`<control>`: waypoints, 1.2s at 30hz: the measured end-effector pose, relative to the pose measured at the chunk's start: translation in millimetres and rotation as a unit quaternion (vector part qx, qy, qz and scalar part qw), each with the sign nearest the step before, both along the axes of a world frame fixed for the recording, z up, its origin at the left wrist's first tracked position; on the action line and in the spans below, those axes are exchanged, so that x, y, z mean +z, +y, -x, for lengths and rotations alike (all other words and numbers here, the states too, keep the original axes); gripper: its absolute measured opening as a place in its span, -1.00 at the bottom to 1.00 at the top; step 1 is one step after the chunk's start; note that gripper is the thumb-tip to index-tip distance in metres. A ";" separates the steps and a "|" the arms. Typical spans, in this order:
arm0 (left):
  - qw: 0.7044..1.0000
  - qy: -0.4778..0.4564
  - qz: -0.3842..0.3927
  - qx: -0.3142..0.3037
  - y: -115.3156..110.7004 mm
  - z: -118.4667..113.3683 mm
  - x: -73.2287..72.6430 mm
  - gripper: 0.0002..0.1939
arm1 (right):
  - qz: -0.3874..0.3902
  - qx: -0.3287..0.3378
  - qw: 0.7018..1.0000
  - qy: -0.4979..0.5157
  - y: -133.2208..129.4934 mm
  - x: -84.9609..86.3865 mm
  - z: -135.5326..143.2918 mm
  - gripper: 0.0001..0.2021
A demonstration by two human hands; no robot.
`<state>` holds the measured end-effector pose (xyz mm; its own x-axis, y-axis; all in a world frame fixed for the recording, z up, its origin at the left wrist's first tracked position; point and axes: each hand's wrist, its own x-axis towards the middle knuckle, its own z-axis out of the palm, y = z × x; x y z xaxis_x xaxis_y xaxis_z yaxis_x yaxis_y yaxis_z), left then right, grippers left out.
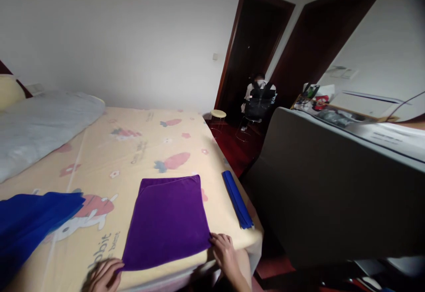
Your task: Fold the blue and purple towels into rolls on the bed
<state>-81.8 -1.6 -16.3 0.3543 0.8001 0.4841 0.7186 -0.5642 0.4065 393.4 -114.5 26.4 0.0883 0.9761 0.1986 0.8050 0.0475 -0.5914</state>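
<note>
A purple cloth (166, 221) lies folded into a rough square near the front edge of the bed, its top layer slightly offset at the far edge. My left hand (105, 275) pinches its near left corner, fingers closed. At the near right corner, my right hand (223, 245) grips the edge between thumb and fingers. To the right of the purple cloth lies a narrow folded blue cloth (237, 200). Another blue cloth (36, 221), loose and rumpled, spreads at the far left and runs out of view.
The bed (133, 163) has a yellow sheet with rabbit and carrot prints. A grey quilt (49, 123) lies at the left. A dark panel (332, 185) stands right of the bed, below a cluttered desk. A person (249, 95) sits by the doorway near a stool (218, 114).
</note>
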 end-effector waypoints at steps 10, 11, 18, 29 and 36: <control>0.931 -0.197 0.299 0.078 32.5 -19.8 48.5 -0.41 | -0.016 -0.075 0.982 0.171 47.8 10.1 -3.1 -0.65; 0.927 -0.205 0.301 0.085 34.7 -20.2 47.2 -0.41 | -0.015 -0.080 0.984 0.160 50.4 6.8 -3.5 -0.66; 0.973 0.006 0.188 0.131 37.0 -30.3 28.6 -0.75 | -0.020 -0.124 0.992 0.018 50.6 -12.4 -1.8 -0.80; 0.978 0.194 -0.068 -0.035 -12.0 -151.6 3.8 -0.44 | -0.048 0.135 0.980 -0.135 50.7 -16.1 118.1 -0.42; 0.971 0.231 0.009 0.066 -5.5 -65.0 8.4 -0.42 | -0.016 0.022 0.981 -0.192 18.6 -10.9 21.1 -0.41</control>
<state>-16.8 -7.2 -7.9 0.4237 0.8602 0.2838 0.8922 -0.4505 0.0334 372.3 -95.8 15.6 -0.0407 0.9698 0.2403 0.9648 0.1007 -0.2430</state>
